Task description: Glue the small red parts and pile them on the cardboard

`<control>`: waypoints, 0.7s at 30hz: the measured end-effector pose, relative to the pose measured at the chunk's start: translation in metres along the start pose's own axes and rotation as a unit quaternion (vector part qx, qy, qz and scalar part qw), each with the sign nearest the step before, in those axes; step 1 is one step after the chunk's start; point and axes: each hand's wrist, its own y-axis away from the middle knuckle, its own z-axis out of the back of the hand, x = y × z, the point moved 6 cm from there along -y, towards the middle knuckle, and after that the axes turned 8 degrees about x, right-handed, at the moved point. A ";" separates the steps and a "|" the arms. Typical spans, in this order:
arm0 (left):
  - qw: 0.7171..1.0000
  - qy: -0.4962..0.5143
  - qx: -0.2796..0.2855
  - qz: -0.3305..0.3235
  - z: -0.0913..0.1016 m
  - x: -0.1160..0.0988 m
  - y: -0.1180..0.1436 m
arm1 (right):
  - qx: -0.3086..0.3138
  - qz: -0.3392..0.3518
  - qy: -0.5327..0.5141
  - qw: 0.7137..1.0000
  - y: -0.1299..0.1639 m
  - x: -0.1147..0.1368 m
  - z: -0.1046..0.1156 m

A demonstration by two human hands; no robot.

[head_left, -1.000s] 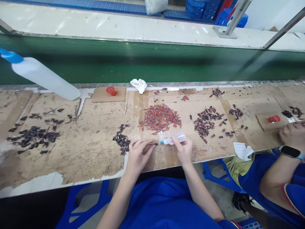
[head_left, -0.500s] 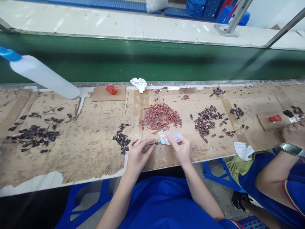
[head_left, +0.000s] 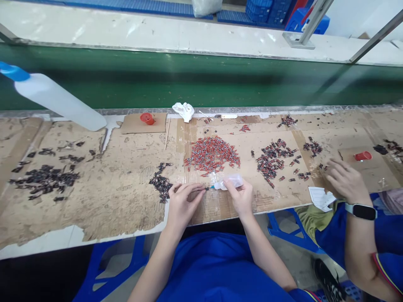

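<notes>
My left hand [head_left: 182, 203] pinches a small dark part [head_left: 205, 189] between thumb and fingers, just above the cardboard-covered bench [head_left: 119, 197]. My right hand [head_left: 241, 196] grips a small clear squeeze bottle [head_left: 232, 182] whose blue nozzle tip points left and meets the small part. A pile of red parts [head_left: 211, 154] lies just beyond both hands. A small heap of dark parts [head_left: 160, 183] sits left of my left hand.
A co-worker's hand [head_left: 345, 181] with a wristwatch reaches onto the bench at the right, near a mixed red-and-dark pile [head_left: 273, 161]. Red caps [head_left: 146, 118] [head_left: 362, 156], a crumpled white tissue [head_left: 184, 111], a big white bottle [head_left: 55, 100] and the green conveyor belt [head_left: 201, 82] lie beyond.
My hands stay almost still, nozzle against the part. The co-worker's hand at the right has moved left and down toward the bench's front edge.
</notes>
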 end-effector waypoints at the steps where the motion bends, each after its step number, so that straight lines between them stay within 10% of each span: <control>1: 1.000 0.000 0.002 0.001 0.000 0.000 0.000 | 0.006 -0.001 0.001 1.000 0.000 -0.001 -0.001; 21: 0.999 -0.011 0.021 0.025 -0.005 0.003 0.001 | -0.041 0.008 0.015 0.999 0.002 0.000 0.012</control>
